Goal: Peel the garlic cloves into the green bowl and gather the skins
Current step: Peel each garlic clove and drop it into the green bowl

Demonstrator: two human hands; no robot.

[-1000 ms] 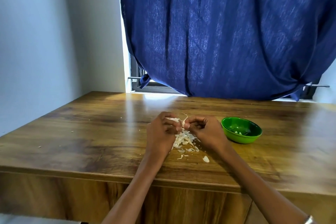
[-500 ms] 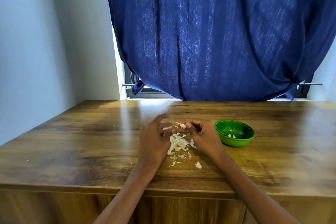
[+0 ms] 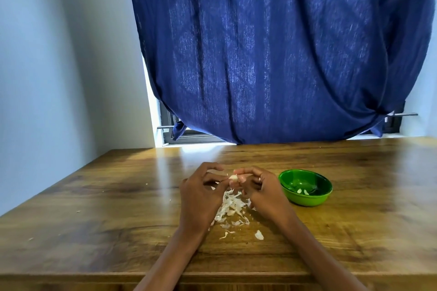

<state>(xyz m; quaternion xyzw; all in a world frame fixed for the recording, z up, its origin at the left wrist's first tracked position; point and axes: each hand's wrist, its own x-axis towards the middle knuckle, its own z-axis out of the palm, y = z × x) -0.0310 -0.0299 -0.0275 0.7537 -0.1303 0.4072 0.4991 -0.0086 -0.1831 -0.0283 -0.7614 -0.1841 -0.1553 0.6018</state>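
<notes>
A small pale garlic clove point(image 3: 233, 177) is pinched between the fingertips of my left hand point(image 3: 201, 196) and my right hand point(image 3: 262, 190), a little above the wooden table point(image 3: 106, 208). Under and between the hands lies a heap of white garlic skins point(image 3: 230, 207), with a few loose flakes point(image 3: 259, 234) nearer to me. The green bowl point(image 3: 325, 198) stands just right of my right hand and holds a few peeled cloves point(image 3: 302, 191).
A dark blue curtain point(image 3: 272, 54) hangs over the window behind the table's far edge. A pale wall runs along the left. Tiny skin crumbs point(image 3: 78, 211) dot the left part of the table. The table's near edge crosses the bottom of the view.
The view has tilted up and shifted, so hands and bowl sit lower in frame. My fingers have worked around the clove; a long strip of skin seen earlier above the hands is gone.
</notes>
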